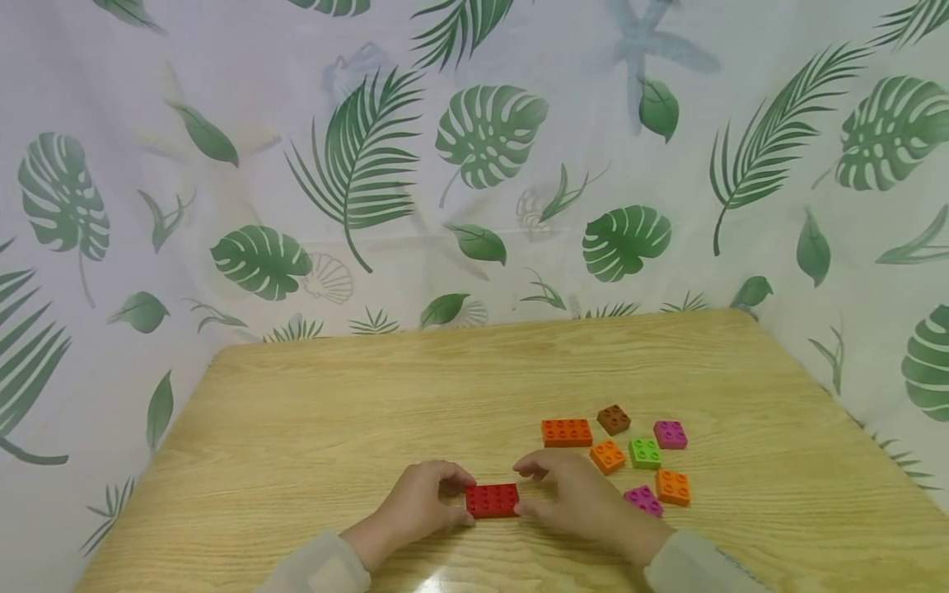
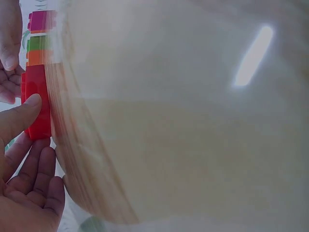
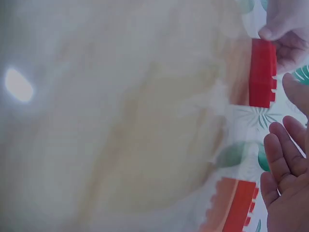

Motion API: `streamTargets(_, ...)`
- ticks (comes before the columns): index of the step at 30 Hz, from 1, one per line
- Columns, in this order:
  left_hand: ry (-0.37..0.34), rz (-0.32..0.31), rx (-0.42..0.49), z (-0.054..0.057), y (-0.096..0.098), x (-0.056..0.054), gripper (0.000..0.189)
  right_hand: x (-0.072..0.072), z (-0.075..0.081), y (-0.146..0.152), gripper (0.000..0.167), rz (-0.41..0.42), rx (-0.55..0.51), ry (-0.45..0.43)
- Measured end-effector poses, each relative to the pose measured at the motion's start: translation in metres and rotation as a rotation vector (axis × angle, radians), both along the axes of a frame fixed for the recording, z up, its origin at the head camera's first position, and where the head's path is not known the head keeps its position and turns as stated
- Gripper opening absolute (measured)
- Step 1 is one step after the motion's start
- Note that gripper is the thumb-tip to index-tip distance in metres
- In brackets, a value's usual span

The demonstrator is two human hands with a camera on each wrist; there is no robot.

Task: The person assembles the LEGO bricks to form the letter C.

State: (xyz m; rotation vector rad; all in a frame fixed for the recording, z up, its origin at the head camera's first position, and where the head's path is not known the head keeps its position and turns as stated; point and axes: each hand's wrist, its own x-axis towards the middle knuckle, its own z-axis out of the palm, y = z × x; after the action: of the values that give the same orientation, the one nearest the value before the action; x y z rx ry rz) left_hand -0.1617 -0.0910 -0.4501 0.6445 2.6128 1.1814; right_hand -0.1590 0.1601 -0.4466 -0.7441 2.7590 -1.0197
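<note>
A red eight-stud toy brick lies studs up near the front of the table, between both hands. My left hand pinches its left end, the thumb on the near side and fingers behind, as the left wrist view shows with the thumb over the red brick. At the other end, my right hand is spread with thumb and fingers apart, the thumb tip near the brick's corner. In the right wrist view the right hand holds nothing, and its fingers are loosely bent beside the red brick.
Right of the hands lie an orange-red long brick, a brown brick, a green brick, orange bricks and magenta bricks. My right wrist partly covers one magenta brick. A leaf-print curtain surrounds the wooden table.
</note>
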Motion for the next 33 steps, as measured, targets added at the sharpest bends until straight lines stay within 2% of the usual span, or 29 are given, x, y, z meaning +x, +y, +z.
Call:
streamTargets(8,-0.023,0.002,0.008,0.002,0.000,0.002,0.036,0.005,0.010,0.024,0.046,-0.023,-0.071,0.106)
streamTargets(15,-0.025,-0.004,0.020,0.002,-0.001,0.002,0.036,0.008,0.008,0.051,0.042,-0.041,-0.108,0.274)
streamTargets(20,-0.024,-0.006,0.019,0.002,-0.001,0.002,0.036,0.014,0.006,0.068,0.043,-0.053,-0.078,0.389)
streamTargets(26,-0.023,-0.005,0.014,0.003,-0.001,0.003,0.036,0.020,0.005,0.090,0.046,-0.067,-0.036,0.413)
streamTargets(33,-0.020,-0.006,0.018,0.002,0.000,0.002,0.036,0.026,-0.001,0.113,0.047,-0.117,-0.002,0.341)
